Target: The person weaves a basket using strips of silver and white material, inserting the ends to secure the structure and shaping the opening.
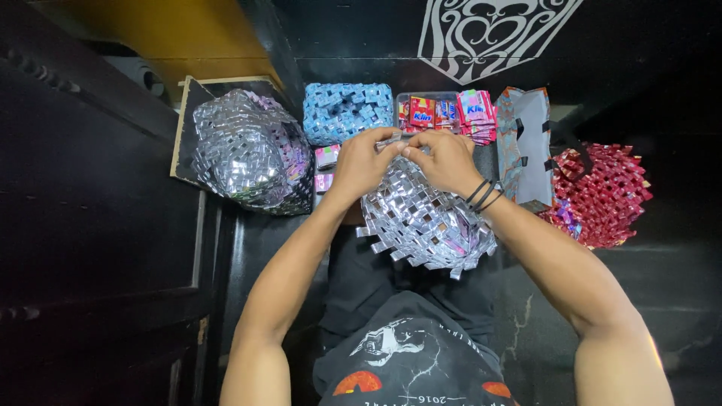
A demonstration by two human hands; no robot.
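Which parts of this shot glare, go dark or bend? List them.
Head view: glare glints off the silver woven piece under the left hand and right hand, and off the silver woven bag; the dark door panel and the floor sink into shadow; the wide lens stretches both forearms toward the bottom corners.

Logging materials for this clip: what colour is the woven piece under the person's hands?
Shiny silver, woven from small folded foil strips; the head view, the only one, shows it clearly.
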